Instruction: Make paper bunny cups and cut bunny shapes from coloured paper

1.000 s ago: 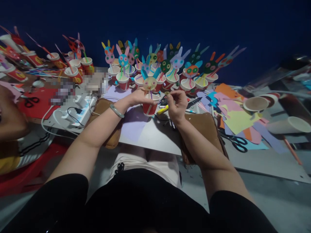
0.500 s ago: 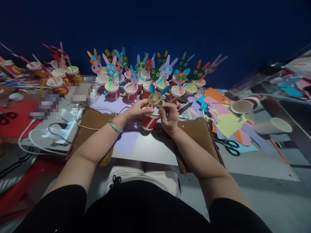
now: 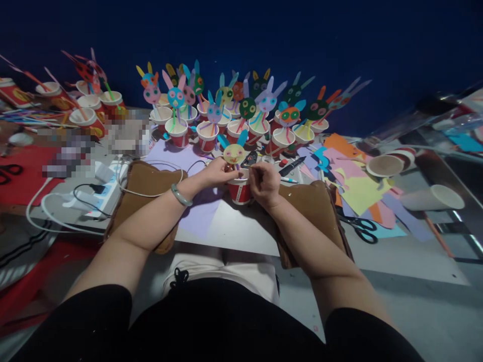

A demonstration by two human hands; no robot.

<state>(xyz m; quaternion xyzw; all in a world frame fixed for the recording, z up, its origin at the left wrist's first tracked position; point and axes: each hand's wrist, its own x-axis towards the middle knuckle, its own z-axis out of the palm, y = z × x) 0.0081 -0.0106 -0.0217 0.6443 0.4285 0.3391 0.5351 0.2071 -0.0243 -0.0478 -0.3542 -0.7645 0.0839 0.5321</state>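
A red paper cup (image 3: pixel 240 194) with a white rim stands on the table between my hands. A pale yellow paper rabbit face (image 3: pixel 234 154) with blue ears rises above its opening, on a stem that dips into the cup. My left hand (image 3: pixel 219 172) is at the cup's left side, thumb along the rim and fingers partly hidden under the face; it grips the cup. Closed at the right rim, my right hand (image 3: pixel 265 183) has its fingers curled together, and what they pinch is hidden. A bracelet (image 3: pixel 181 195) circles my left wrist.
Behind stand several finished rabbit cups (image 3: pixel 176 131). Coloured paper scraps (image 3: pixel 356 188), black scissors (image 3: pixel 360 229) and a paper cup lying on its side (image 3: pixel 433 197) are to the right. Brown pads (image 3: pixel 145 188) lie under my forearms. A power strip (image 3: pixel 107 193) with cables is left.
The rabbit face has shifted left over the cup and now leans the other way. My right hand has closed further at the rim. The view has turned slightly left.
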